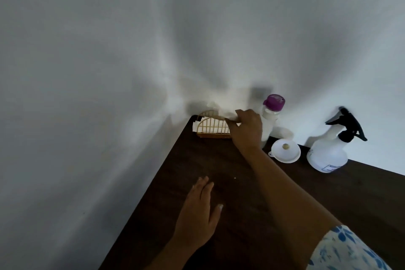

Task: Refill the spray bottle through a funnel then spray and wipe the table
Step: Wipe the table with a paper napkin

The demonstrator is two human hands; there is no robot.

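Observation:
A white spray bottle point(328, 151) with a black trigger head stands at the right on the dark wooden table point(230, 182). A white funnel point(286, 153) lies wide end up to its left. Behind it stands a white bottle with a purple cap point(272, 114). At the table's far corner a tan wire napkin holder point(210, 127) holds white napkins point(215, 126). My right hand point(246, 127) reaches to the holder and pinches a napkin at its right end. My left hand point(197, 210) rests flat on the table with fingers straight.
White walls meet in a corner right behind the table. The table's left edge runs diagonally from the holder toward the bottom of the view. A blue-and-white patterned sleeve point(346, 250) shows at the bottom right.

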